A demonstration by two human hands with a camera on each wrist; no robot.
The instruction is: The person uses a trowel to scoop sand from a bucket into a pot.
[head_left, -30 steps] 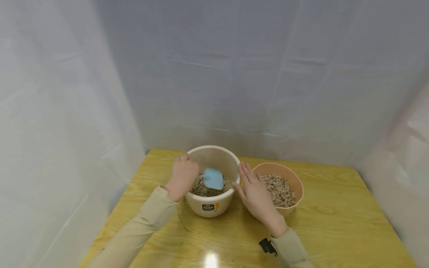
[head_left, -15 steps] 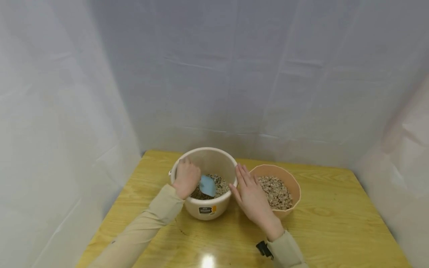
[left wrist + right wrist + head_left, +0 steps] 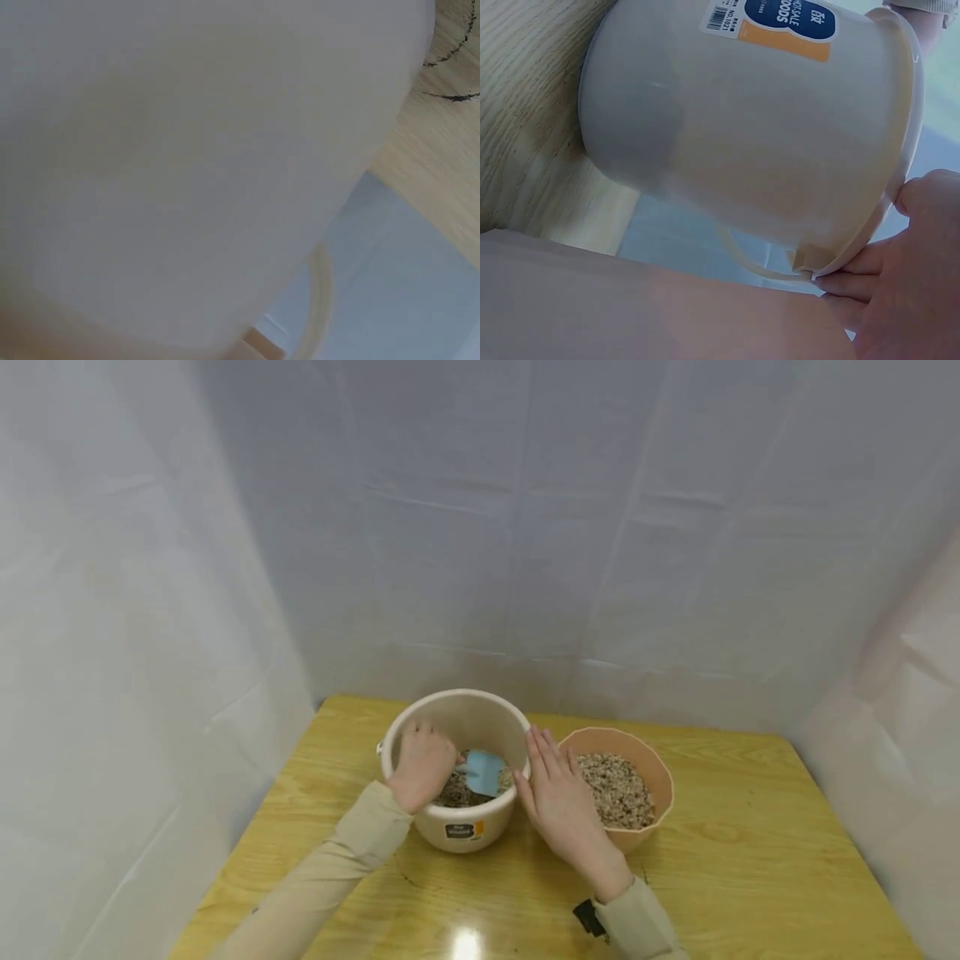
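Note:
A cream bucket-shaped bowl (image 3: 465, 831) with a label stands on the wooden table and holds mixed grain. My left hand (image 3: 422, 766) reaches over its near-left rim and grips the handle of a light blue scoop (image 3: 484, 772), whose blade sits in the grain. My right hand (image 3: 553, 789) lies flat with straight fingers against the bowl's right side, its fingertips (image 3: 919, 196) touching the rim. The right wrist view shows the bowl (image 3: 735, 127) side-on with its blue and orange label. In the left wrist view the bowl wall (image 3: 187, 165) fills the frame, blurred.
A peach faceted bowl (image 3: 645, 752) of the same grain stands just right of my right hand, touching or nearly touching it. The yellow wooden table (image 3: 750, 877) is enclosed by white sheeting at the back and on both sides. Bare tabletop lies at the front and right.
The scoop has dropped from above the grain into it and now points right. My left hand has shifted slightly inside the rim. The right hand stays against the bowl.

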